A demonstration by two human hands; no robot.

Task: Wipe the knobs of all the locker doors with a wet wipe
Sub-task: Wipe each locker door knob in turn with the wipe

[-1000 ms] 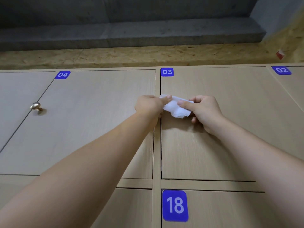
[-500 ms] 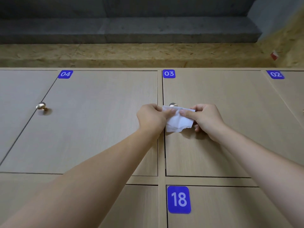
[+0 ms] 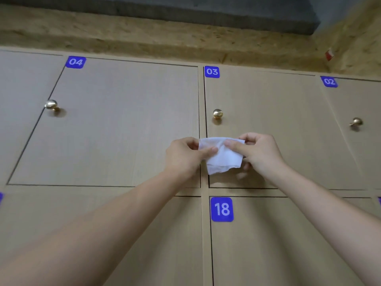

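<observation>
Three brass knobs in view, on door 04 (image 3: 51,104), door 03 (image 3: 217,113) and door 02 (image 3: 356,121); none touching the wet wipe (image 3: 221,154); impossible to judge which have been wiped, no wet sheen legible; likely plenty left. Wipe stretched just below the door 03 knob, pinched at its top corners by left hand (image 3: 184,154) and right hand (image 3: 260,152). Lower row cut off, only door 18 (image 3: 221,209) labelled; its knob unseen; further doors outside the frame.

Pale wooden locker doors (image 3: 127,129) each carry a brass knob (image 3: 217,113) and blue number label (image 3: 212,71).
</observation>
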